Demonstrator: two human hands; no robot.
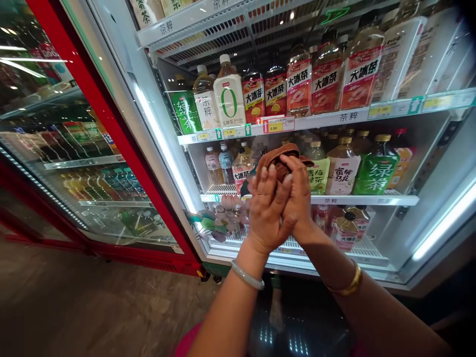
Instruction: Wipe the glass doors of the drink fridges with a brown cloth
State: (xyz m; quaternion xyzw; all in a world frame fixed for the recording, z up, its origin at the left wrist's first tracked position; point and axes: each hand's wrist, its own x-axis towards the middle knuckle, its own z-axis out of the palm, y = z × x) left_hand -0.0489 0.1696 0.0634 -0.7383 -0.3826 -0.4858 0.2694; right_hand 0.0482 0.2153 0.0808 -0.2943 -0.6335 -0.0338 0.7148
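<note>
A brown cloth (280, 154) is bunched up between my two hands, in front of the cooler's middle shelf. My right hand (302, 198), with a gold bangle at the wrist, has its fingers closed on the cloth. Against it presses my left hand (266, 213), back toward me, its fingertips on the lower side of the cloth; a pale bangle circles that wrist. The hands overlap and hide part of the cloth. Just behind them stand bottles, among them a green-labelled tea bottle (377, 166) and a pale pink-labelled bottle (342, 168).
Above the hands, an upper shelf (323, 120) carries several large tea bottles. A flower decoration (226, 213) shows left of my hands. The red door frame (122, 129) runs down the left, over grey floor (111, 302). Something dark and glossy (305, 317) lies below my forearms.
</note>
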